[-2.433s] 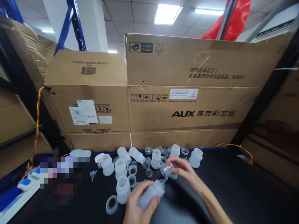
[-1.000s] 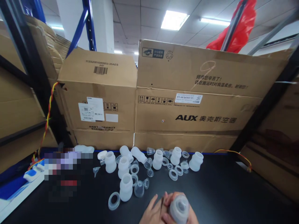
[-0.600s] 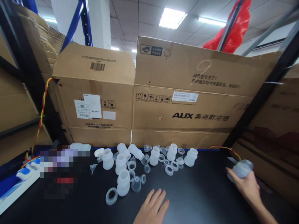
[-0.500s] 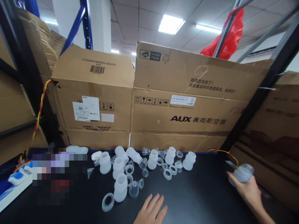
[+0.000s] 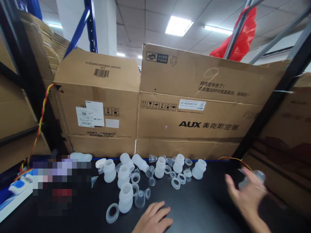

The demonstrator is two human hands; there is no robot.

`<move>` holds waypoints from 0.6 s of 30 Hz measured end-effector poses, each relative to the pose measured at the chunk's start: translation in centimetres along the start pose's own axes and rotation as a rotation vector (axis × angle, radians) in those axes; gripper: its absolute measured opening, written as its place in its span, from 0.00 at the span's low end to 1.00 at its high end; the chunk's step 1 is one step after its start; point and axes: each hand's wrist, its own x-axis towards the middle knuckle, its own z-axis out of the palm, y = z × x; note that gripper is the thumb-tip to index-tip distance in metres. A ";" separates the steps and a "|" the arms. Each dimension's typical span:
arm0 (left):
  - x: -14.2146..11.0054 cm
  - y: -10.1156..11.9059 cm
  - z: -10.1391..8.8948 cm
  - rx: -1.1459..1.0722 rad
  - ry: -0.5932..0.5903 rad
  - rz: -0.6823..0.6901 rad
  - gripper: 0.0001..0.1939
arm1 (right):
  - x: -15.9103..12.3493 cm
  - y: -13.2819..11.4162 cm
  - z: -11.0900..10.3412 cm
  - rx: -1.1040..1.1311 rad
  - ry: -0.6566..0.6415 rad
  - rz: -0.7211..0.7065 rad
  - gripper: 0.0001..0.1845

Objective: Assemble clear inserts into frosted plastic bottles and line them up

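Hands: right hand (image 5: 245,197) is motion-blurred, fingers spread, empty, hovering just in front of the capped bottle (image 5: 255,178) at the far right of the black table (image 5: 206,210). Whether that bottle stands or lies I cannot tell; it's blurred and partly behind the fingers. Left hand (image 5: 153,221) rests palm-down on the table, fingers loosely together, holding nothing, just right of the nearest open bottle (image 5: 125,201) and a clear nipple (image 5: 139,199). Loose ring (image 5: 112,213) sits left of that bottle; more bottles, rings and caps cluster behind it toward the AUX carton (image 5: 194,123).

Step, as I read it: finished unit parked at the right, hands free. Next move likely calls for picking an open bottle plus nipple and ring from the pile near the left hand.
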 end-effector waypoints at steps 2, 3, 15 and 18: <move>0.0 -0.3 -0.7 -0.049 -0.049 -0.044 0.16 | -1.0 -3.5 2.4 0.118 -0.156 -0.008 0.50; 0.0 -0.5 -0.8 -0.081 -0.069 -0.060 0.17 | -1.6 -5.0 3.6 0.137 -0.203 -0.018 0.48; 0.1 -2.0 -3.4 -0.271 -0.099 -0.205 0.19 | -4.8 -9.6 3.3 0.303 -0.306 0.031 0.33; -0.3 -2.2 -2.4 -0.292 -0.006 -0.229 0.26 | -6.0 -13.5 2.5 0.492 -0.463 -0.039 0.30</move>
